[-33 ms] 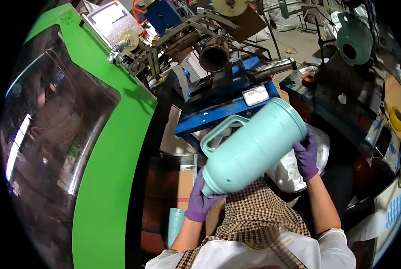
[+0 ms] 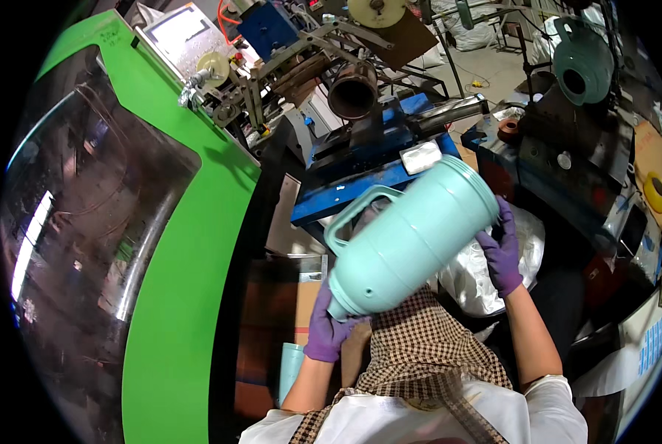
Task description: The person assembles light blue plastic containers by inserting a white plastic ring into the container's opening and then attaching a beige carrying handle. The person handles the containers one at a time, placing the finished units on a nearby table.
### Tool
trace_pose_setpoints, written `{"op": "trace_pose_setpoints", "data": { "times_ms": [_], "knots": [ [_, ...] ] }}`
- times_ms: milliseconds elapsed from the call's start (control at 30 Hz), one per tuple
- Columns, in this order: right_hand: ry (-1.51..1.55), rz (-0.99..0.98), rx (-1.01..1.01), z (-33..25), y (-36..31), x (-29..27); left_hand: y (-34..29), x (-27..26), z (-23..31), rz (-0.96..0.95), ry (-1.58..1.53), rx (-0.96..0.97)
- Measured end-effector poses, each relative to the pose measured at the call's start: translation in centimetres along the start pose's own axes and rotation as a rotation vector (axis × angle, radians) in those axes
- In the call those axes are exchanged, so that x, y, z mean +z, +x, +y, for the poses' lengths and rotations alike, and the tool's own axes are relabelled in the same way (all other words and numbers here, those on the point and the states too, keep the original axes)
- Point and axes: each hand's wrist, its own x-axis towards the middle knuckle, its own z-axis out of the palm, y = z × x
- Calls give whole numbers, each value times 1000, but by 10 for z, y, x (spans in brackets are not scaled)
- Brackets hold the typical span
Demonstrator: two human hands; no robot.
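A mint-green plastic thermos jug casing (image 2: 419, 237) is held tilted in front of my body, its wide threaded end up to the right and its narrow neck down to the left. A loop handle sticks out from its upper left side. My left hand (image 2: 326, 330), in a purple glove, is closed round the neck end. At the wide end, my right hand (image 2: 502, 257), gloved alike, grips the lower right edge, with some fingers hidden behind it. A small dark hole shows in the casing near the neck.
Beyond the casing stands a blue machine bench (image 2: 375, 181) with a dark metal cylinder (image 2: 351, 92) and a white block (image 2: 422, 157). A green machine frame (image 2: 179, 296) curves along the left. Another green casing (image 2: 582, 66) is at the back right. A mint-green piece (image 2: 290, 370) sits by my left forearm.
The casing has shifted slightly left and turned a little about its length, so the small hole shows more plainly. Both hands have moved slightly with it.
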Motion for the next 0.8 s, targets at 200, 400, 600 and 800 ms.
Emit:
{"op": "trace_pose_setpoints", "data": {
  "times_ms": [200, 400, 600, 800],
  "knots": [
    [-125, 24, 296, 32, -5, -19, 122, -8, 80, 291, 372, 843],
    [-138, -100, 250, 41, -20, -7, 276, 54, 102, -19, 1601, 1510],
    [-475, -312, 159, 29, -24, -1, 394, 119, 123, -175, 1998, 1237],
    [-564, -279, 114, 8, -14, -9, 389, 112, 145, -315, 2312, 1140]
  ]
}}
